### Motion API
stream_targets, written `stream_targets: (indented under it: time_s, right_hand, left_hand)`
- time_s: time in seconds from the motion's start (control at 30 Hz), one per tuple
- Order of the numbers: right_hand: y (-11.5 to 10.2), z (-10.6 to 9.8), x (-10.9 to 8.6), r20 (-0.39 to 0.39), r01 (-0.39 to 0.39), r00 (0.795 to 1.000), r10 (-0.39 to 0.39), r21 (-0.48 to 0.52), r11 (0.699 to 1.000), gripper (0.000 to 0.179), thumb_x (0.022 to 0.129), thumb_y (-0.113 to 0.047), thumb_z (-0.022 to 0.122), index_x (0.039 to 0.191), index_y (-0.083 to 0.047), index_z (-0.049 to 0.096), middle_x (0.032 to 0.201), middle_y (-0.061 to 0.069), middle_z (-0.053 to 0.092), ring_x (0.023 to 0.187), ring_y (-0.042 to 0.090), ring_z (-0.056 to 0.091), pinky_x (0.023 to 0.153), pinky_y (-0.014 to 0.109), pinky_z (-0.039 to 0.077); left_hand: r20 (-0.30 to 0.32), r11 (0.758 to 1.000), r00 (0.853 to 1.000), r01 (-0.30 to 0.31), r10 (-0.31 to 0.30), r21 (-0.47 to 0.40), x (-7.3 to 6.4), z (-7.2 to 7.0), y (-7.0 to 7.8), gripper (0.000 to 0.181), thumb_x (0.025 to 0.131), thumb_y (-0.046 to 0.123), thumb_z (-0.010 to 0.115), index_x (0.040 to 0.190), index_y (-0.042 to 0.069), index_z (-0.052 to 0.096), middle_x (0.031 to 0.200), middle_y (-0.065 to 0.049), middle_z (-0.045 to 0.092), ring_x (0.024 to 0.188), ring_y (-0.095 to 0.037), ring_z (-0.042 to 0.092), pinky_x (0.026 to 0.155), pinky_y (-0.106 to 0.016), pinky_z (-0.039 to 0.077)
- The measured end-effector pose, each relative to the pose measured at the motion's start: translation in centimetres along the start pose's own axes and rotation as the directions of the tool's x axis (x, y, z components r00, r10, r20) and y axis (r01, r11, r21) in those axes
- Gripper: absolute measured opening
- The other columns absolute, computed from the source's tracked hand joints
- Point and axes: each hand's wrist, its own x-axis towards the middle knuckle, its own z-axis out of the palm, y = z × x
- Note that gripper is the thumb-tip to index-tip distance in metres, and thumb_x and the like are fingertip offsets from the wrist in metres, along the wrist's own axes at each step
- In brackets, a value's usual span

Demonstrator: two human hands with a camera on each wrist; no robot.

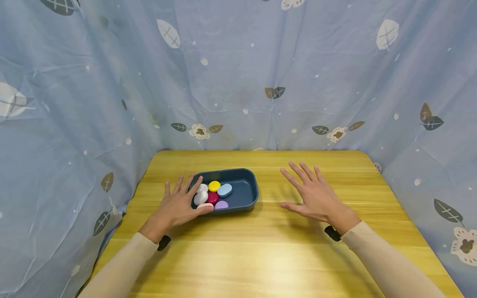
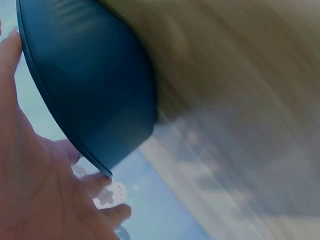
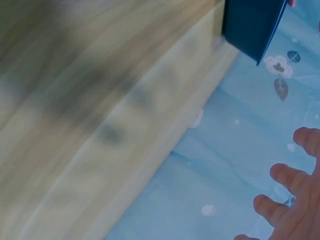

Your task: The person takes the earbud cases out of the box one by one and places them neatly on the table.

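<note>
A dark blue rectangular tray sits left of the table's middle. Smooth rounded pieces crowd its left part: a yellow one, a light blue one, a dark red one, a purple one, a pink one and whitish ones. My left hand is spread over the tray's left end, its fingers straight and overlapping the rim in the head view. To the right of the tray, my right hand hovers over the table with fingers spread, holding nothing.
The tray stands on a yellow wood-grain table. A blue curtain with leaf and flower prints hangs behind the table and along both sides. Black bands show at both wrists.
</note>
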Motion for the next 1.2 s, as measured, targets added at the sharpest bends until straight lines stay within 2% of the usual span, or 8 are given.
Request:
stream_targets:
  time_s: [0.23, 0.47, 0.77, 1.03, 1.2]
  right_hand:
    - [-1.4, -0.2, 1.3, 0.020, 0.055, 0.998, -0.056, 0.047, 0.997, 0.104, 0.105, -0.081, 0.070, 0.188, -0.033, 0.028, 0.196, 0.012, 0.027, 0.180, 0.048, 0.030, 0.141, 0.080, 0.025]
    - [-3.0, 0.1, 2.8, 0.068, 0.129, 0.989, -0.133, 0.070, 0.989, 0.101, 0.107, -0.079, 0.067, 0.188, -0.030, 0.030, 0.195, 0.012, 0.028, 0.178, 0.046, 0.034, 0.143, 0.073, 0.030]
    - [-4.4, 1.1, 4.0, 0.104, 0.171, 0.978, -0.179, 0.076, 0.982, 0.094, 0.108, -0.074, 0.071, 0.181, -0.019, 0.047, 0.186, 0.016, 0.045, 0.163, 0.047, 0.056, 0.134, 0.066, 0.049]
    - [-4.3, 1.7, 3.6, 0.159, 0.140, 0.975, -0.153, 0.089, 0.986, 0.084, 0.110, -0.074, 0.067, 0.169, -0.014, 0.064, 0.180, 0.017, 0.053, 0.163, 0.045, 0.056, 0.131, 0.063, 0.052]
    - [-3.7, 1.7, 2.9, 0.140, 0.111, 0.983, -0.122, 0.089, 0.990, 0.078, 0.110, -0.072, 0.070, 0.160, -0.013, 0.073, 0.173, 0.016, 0.061, 0.159, 0.043, 0.060, 0.126, 0.061, 0.058]
  left_hand:
    - [0.015, 1.000, 1.000, -0.022, 0.022, -0.011, 0.1, 0.1, -1.0, 0.131, 0.095, 0.100, 0.060, 0.189, 0.019, 0.019, 0.199, -0.011, 0.014, 0.183, -0.052, 0.010, 0.139, -0.089, -0.001]
    - [0.018, 1.000, 0.999, -0.026, 0.026, 0.000, 0.3, 0.2, -1.0, 0.135, 0.093, 0.102, 0.058, 0.189, 0.016, 0.019, 0.199, -0.009, 0.016, 0.184, -0.050, 0.012, 0.140, -0.088, 0.001]
    - [0.034, 0.999, 0.998, -0.048, 0.048, 0.008, 0.7, 0.0, 0.5, 0.135, 0.093, 0.104, 0.056, 0.188, 0.015, 0.021, 0.198, -0.008, 0.018, 0.184, -0.047, 0.015, 0.141, -0.086, 0.004]
    - [0.056, 0.998, 0.996, -0.069, 0.069, 0.013, 1.2, 0.4, 2.0, 0.136, 0.091, 0.104, 0.057, 0.189, 0.016, 0.021, 0.199, -0.005, 0.016, 0.185, -0.044, 0.014, 0.144, -0.082, 0.002]
    - [0.064, 0.996, 0.994, -0.089, 0.088, 0.019, 1.6, 0.6, 3.2, 0.137, 0.091, 0.106, 0.056, 0.189, 0.018, 0.019, 0.199, -0.003, 0.015, 0.185, -0.043, 0.014, 0.144, -0.081, 0.002]
